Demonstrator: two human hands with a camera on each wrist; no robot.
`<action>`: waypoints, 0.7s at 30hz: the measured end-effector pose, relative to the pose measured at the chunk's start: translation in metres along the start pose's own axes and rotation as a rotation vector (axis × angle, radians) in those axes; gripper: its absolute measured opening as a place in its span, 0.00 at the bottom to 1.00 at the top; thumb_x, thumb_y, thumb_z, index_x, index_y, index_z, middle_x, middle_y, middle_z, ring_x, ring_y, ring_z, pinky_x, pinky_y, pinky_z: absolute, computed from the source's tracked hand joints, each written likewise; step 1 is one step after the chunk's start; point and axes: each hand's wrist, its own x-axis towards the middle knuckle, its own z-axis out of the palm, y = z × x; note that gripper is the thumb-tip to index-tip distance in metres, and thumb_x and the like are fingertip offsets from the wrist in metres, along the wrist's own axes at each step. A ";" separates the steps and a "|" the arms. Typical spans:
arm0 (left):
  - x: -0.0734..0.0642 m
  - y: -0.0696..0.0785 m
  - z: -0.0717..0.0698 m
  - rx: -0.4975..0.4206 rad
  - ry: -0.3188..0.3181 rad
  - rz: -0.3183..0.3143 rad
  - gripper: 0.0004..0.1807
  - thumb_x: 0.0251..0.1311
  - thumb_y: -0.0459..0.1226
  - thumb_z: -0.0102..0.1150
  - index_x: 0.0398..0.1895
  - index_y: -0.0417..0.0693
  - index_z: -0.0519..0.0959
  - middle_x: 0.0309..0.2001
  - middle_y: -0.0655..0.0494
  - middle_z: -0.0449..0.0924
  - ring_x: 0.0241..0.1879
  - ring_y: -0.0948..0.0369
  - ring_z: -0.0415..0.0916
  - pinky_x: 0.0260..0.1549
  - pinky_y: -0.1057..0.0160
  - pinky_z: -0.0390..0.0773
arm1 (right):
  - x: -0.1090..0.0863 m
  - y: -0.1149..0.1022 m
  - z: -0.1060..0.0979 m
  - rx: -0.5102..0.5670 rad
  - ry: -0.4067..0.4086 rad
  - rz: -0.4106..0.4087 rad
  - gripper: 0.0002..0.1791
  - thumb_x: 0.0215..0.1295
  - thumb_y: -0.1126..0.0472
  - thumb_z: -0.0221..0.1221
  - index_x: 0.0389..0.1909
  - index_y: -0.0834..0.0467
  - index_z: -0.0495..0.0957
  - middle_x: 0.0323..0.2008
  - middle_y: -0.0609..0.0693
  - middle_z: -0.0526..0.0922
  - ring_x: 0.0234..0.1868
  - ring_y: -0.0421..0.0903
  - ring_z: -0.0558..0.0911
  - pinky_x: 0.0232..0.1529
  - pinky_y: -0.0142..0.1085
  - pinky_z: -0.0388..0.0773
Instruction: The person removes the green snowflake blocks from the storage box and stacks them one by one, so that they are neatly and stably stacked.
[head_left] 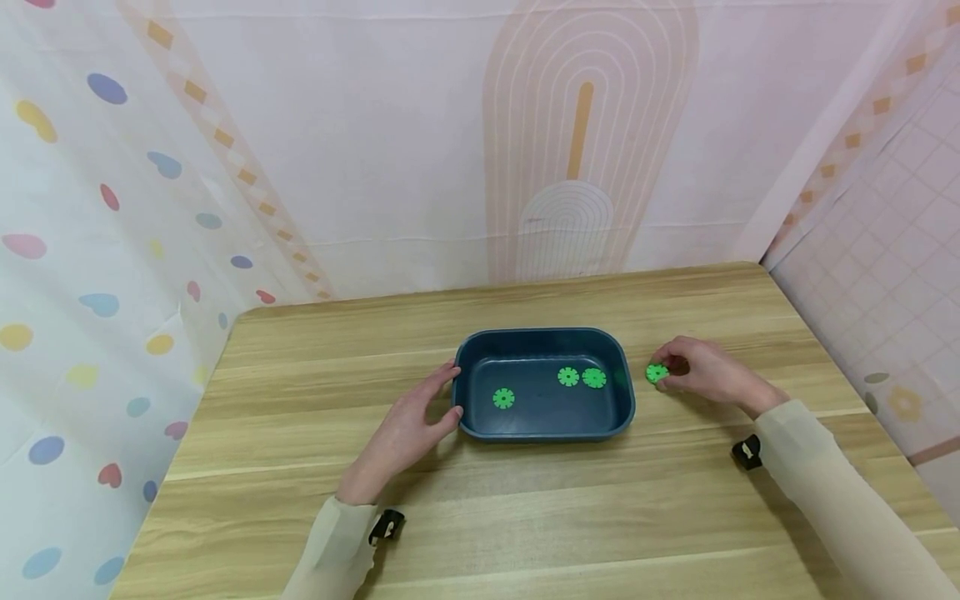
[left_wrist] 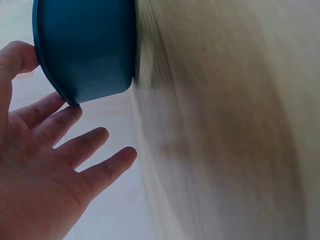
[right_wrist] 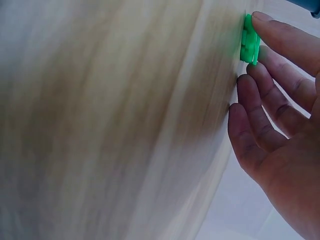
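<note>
A dark blue rectangular tub (head_left: 543, 423) stands on the table. My left hand (head_left: 408, 433) touches the rim at its left end with thumb and fingertips, the fingers fairly straight. In the left wrist view the tub's end wall (left_wrist: 92, 50) rises beside the spread fingers (left_wrist: 82, 147). To the right of the tub, my right hand (head_left: 701, 369) pinches green notched plastic discs (head_left: 657, 372) between thumb and fingertips. Seen edge-on in the right wrist view, these discs (right_wrist: 250, 40) look stacked, close over the tabletop.
Inside the tub lie a green disc (head_left: 503, 398) toward the left, another disc (head_left: 568, 377) right of centre, and overlapping discs (head_left: 595, 378) beside it. The wooden table (head_left: 570, 517) ends at a patterned curtain (head_left: 405, 167) behind. Black straps (head_left: 387, 527) sit at both wrists.
</note>
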 end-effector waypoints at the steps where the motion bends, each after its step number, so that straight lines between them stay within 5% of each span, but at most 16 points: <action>1: 0.000 0.000 0.000 0.001 0.000 -0.001 0.34 0.71 0.42 0.63 0.78 0.47 0.67 0.79 0.51 0.60 0.76 0.47 0.61 0.71 0.41 0.65 | 0.000 0.000 0.000 0.002 -0.002 0.002 0.15 0.63 0.63 0.73 0.48 0.63 0.84 0.42 0.50 0.83 0.42 0.46 0.78 0.45 0.41 0.79; 21: 0.001 -0.001 0.001 -0.001 0.001 -0.003 0.34 0.71 0.41 0.63 0.78 0.47 0.67 0.79 0.52 0.61 0.76 0.47 0.61 0.72 0.41 0.64 | -0.004 -0.003 -0.002 0.035 -0.012 0.022 0.19 0.65 0.63 0.71 0.54 0.65 0.82 0.48 0.54 0.84 0.47 0.51 0.82 0.52 0.50 0.81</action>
